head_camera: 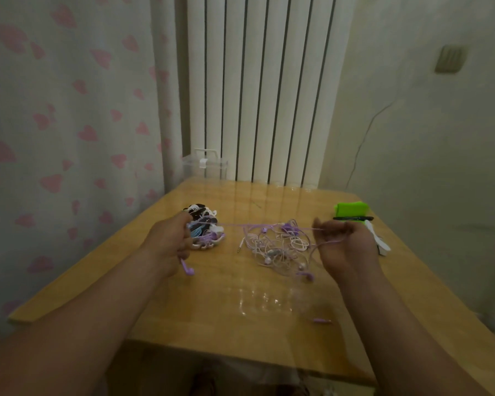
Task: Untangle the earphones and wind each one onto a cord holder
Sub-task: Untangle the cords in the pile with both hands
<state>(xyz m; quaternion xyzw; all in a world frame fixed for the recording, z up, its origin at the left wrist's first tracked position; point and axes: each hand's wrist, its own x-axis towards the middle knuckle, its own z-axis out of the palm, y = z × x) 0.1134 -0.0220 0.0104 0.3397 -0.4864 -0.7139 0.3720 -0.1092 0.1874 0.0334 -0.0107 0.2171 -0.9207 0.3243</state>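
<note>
left hand [169,241] | right hand [344,248] | fingers [340,228] pinch 1 purple cord [240,225]; 1 tangle [277,248]

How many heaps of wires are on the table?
2. One bundled heap sits by the left hand; one loose tangled heap lies nearer the right hand. A purple cord stretches between both hands; smaller bits may be hidden.

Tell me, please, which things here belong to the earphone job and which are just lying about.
In the job: thin purple earphone cord, stretched between left hand and right hand; tangled heap of purple and white earphones; mixed-colour pile of wound cord holders.
Lying about: bright green soft object; slim black pen; clear plastic box.
</note>
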